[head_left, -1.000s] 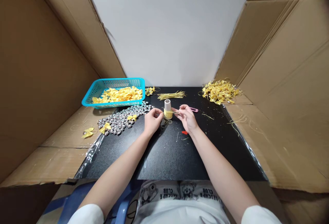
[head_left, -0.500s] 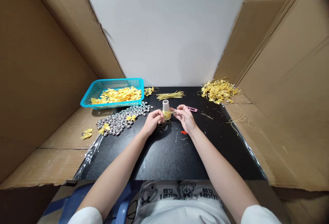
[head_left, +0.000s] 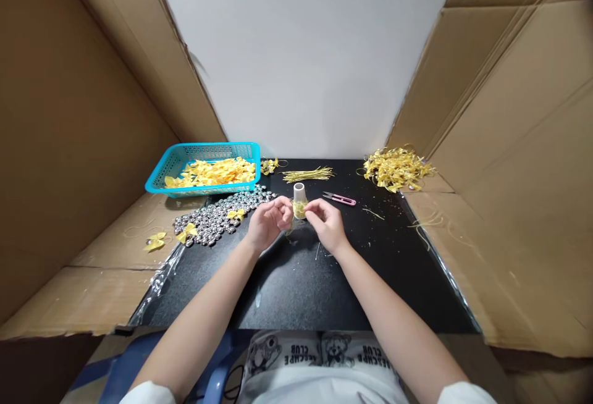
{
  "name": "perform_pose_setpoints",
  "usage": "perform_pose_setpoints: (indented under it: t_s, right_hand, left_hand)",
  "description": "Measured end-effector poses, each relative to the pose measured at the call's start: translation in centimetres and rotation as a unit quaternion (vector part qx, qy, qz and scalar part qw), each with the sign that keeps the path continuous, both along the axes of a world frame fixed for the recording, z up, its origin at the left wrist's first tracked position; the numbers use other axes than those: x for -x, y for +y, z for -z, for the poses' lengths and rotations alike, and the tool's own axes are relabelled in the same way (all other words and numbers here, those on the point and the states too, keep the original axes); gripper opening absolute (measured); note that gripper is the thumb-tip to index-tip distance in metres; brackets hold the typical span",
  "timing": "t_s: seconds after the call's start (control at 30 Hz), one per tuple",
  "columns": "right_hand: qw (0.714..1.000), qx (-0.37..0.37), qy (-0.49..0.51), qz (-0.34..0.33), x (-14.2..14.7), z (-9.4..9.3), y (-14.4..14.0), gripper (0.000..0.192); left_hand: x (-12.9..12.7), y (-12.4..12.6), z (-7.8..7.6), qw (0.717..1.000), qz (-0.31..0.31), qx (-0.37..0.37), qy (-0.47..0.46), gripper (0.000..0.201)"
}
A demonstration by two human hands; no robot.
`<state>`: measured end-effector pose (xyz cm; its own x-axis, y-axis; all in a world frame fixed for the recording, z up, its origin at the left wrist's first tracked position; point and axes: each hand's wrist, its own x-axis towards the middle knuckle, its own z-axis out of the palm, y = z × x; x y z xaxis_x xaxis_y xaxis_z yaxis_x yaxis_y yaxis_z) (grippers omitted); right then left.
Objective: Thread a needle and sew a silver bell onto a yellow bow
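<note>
At mid-desk (head_left: pixel 296 286), left hand (head_left: pixel 265 223) and right hand (head_left: pixel 325 223) pinch a small yellow bow (head_left: pixel 299 209) between their fingers. It looks light and soft, best gripped at its centre knot.

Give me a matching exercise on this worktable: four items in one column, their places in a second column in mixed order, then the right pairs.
Items
1. teal basket
2. pink thread snips
3. pile of silver beads
4. loose heap of yellow bows

Places
A. far right corner of the black mat
B. just right of the thread spool, beyond the right hand
C. far left, filled with yellow ribbon pieces
D. left of the left hand, in front of the basket

Pairs: 1-C, 2-B, 3-D, 4-A
</note>
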<state>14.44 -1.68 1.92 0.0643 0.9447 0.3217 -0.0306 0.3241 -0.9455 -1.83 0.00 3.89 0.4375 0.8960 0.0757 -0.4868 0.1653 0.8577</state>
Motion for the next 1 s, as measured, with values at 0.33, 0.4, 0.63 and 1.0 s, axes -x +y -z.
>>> perform_pose_setpoints:
  t_s: [0.33,0.4,0.63,1.0]
  right_hand:
    - [0.989,0.009,-0.060,-0.136,1.2,0.8,-0.5,0.026]
    - [0.989,0.009,-0.050,-0.139,1.2,0.7,-0.5,0.033]
    - [0.980,0.051,-0.029,-0.191,1.5,0.8,-0.6,0.028]
    - [0.998,-0.011,-0.054,0.023,1.3,0.0,-0.9,0.017]
  left_hand:
    - [1.5,0.5,0.3,0.993,0.117,0.024,-0.021,0.049]
    - [1.6,0.4,0.3,0.991,0.129,0.028,-0.010,0.055]
    - [1.6,-0.1,0.1,0.987,0.152,0.038,0.042,0.076]
    - [1.4,-0.1,0.3,0.984,0.169,0.033,0.044,0.077]
